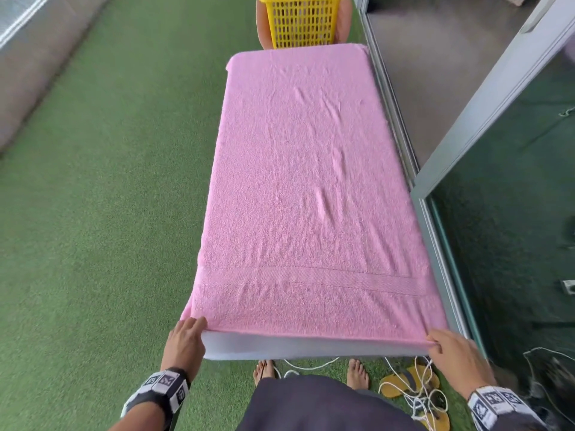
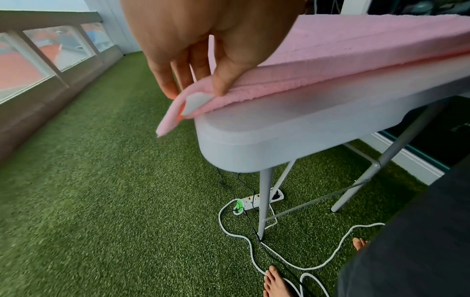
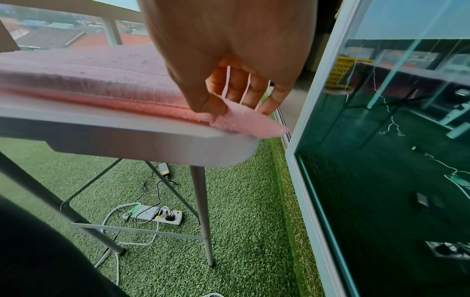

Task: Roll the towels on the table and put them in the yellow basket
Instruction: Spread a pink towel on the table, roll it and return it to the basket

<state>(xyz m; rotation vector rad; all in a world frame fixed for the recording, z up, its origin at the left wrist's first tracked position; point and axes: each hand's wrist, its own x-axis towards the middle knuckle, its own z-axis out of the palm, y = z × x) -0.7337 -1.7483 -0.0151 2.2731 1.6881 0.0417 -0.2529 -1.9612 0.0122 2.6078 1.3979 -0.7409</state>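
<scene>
Pink towel [image 1: 305, 194] spread flat over the whole white folding table [image 1: 311, 345], likely for an even roll; left hand [image 1: 185, 340] pinches its near-left corner, right hand [image 1: 454, 349] its near-right, probably to start together; yellow basket [image 1: 301, 21] waits beyond the table's far edge.

floor: green turf [image 1: 109, 181] | right: glass door [image 1: 513, 213] | left: railing [image 2: 50, 66]

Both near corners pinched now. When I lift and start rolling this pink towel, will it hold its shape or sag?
Likely floppy: the pink towel already droops off the table corner under the left hand. Its wrinkled terry surface suggests it will grip itself rather than slip. The right hand corner hangs limp too.
</scene>
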